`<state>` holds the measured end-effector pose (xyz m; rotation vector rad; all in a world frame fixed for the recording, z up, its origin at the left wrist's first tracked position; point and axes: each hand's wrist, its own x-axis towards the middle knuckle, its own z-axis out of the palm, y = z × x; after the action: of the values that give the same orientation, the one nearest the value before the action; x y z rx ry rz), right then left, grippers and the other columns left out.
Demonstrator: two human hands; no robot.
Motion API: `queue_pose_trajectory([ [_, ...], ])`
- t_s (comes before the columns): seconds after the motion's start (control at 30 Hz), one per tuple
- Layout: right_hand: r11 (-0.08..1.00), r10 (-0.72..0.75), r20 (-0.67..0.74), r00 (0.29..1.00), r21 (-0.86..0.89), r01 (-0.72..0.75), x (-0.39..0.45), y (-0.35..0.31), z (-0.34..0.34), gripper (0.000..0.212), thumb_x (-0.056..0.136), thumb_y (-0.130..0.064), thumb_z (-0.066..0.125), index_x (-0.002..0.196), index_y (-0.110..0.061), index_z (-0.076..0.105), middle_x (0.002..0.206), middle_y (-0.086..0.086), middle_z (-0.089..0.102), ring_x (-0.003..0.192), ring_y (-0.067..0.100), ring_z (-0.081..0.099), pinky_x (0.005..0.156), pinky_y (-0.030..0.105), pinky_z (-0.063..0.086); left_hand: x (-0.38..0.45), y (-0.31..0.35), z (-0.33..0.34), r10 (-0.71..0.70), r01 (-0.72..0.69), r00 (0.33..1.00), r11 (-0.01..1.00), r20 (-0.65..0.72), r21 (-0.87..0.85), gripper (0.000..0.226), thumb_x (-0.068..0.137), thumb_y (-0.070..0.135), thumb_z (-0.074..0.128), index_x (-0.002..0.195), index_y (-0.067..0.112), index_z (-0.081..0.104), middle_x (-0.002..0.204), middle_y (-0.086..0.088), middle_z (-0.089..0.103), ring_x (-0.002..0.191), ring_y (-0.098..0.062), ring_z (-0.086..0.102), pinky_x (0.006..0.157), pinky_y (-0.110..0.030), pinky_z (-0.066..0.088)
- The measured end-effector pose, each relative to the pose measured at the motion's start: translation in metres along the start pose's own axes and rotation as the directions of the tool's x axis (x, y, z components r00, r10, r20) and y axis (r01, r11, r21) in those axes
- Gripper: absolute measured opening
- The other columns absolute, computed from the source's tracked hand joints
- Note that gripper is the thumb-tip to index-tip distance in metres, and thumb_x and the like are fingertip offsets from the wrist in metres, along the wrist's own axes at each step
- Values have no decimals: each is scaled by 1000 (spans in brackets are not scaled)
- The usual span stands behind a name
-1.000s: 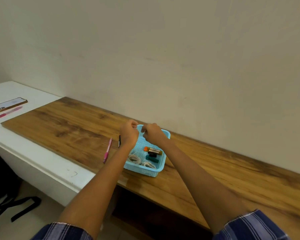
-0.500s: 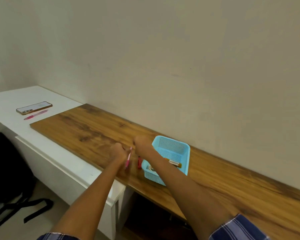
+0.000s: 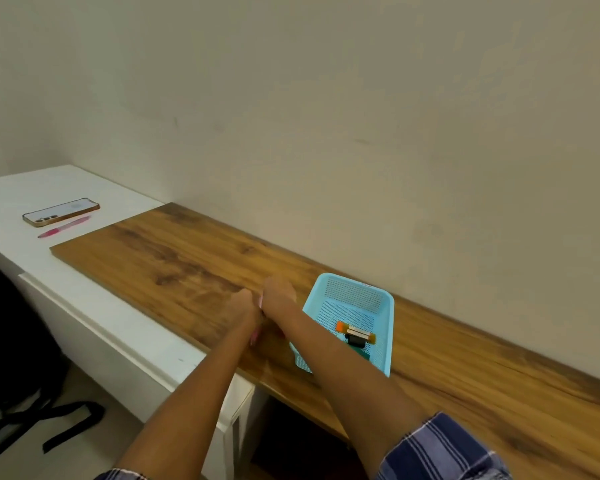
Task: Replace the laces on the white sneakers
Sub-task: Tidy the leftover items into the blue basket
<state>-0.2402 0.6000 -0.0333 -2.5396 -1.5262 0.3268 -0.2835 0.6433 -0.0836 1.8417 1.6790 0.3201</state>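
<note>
Clearing space looks to be the step in hand: both hands are meeting on the wooden worktop (image 3: pixel 187 268) just left of the blue basket (image 3: pixel 385 306). The left hand (image 3: pixel 245 306) is lying over a pink pen (image 3: pixel 254 336), whose tip is peeking out near the wrist; whether the fingers are curling round it I cannot tell. The right hand (image 3: pixel 278 292) is sitting knuckles-up beside it, with something pale showing between the two hands, and its grip is likewise hidden. No sneakers or laces are showing anywhere; the basket is holding only small orange and dark items I cannot identify. To do this well, the person is probably best off lifting the pens cleanly rather than rolling them, setting them by the phone (image 3: pixel 61 211) and second pen (image 3: pixel 65 226) on the white desk (image 3: pixel 84 306), and keeping the forearm from nudging the basket.
</note>
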Motion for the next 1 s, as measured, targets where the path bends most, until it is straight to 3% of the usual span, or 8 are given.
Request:
queue_pose_trajectory([
  [0.07,999,-15,-48,999,35,17,0,0,-18,25,95,-7,47,116,0,58,116,14,62,106,27,61,81,29,49,2,4,-12,85,-82,995,995,-53,60,20,84,20,66,98,6,65,105,-7,65,96,-23,63,73,-28,50],
  [0.17,995,-2,-172,985,100,19,1,18,-58,28,94,2,46,121,3,52,123,18,58,113,30,58,87,32,47,-2,24,-24,216,-213,973,976,-87,41,30,79,26,72,98,4,66,105,-12,66,98,-27,63,77,-32,51],
  [0.27,998,45,-289,956,52,-31,-3,59,-97,27,92,3,48,118,1,53,121,18,58,112,32,57,85,33,46,-23,60,-39,365,-365,921,931,-139,26,23,79,22,71,95,4,70,96,-11,69,87,-26,65,68,-32,49],
  [0.37,994,101,-251,963,-20,-109,-14,113,-119,24,89,1,51,113,0,59,116,18,61,108,33,59,83,33,47,-42,89,-31,582,-580,813,812,-7,59,13,81,14,67,91,9,73,88,-10,71,64,-14,57,54,-21,41],
  [0.43,988,123,-212,969,-66,-140,-22,145,-124,24,89,-1,54,111,-1,61,114,17,63,106,32,60,81,32,48,-54,99,-22,691,-713,701,680,176,171,15,83,11,64,95,10,73,94,-6,72,69,-11,59,60,-15,39],
  [0.57,989,92,-157,983,-96,-108,-34,183,-122,24,87,-3,58,111,-2,63,115,15,63,104,29,60,82,32,48,-62,112,12,703,-792,609,520,368,319,20,87,10,62,105,11,69,107,-4,68,99,-17,62,77,-23,45],
  [0.8,996,-29,-96,995,-91,21,-23,195,-97,23,85,-3,62,108,-2,65,114,15,63,104,28,59,85,32,47,-56,126,59,625,-772,629,430,463,468,27,89,3,57,113,11,66,117,-6,64,106,-21,61,87,-29,47],
  [1.0,988,-82,-45,996,-135,75,-15,193,-87,24,85,4,57,107,-1,66,110,16,65,89,24,58,72,28,44,-50,120,69,614,-755,641,393,461,525,31,90,1,54,118,12,62,117,-6,64,104,-21,63,86,-28,49],
])
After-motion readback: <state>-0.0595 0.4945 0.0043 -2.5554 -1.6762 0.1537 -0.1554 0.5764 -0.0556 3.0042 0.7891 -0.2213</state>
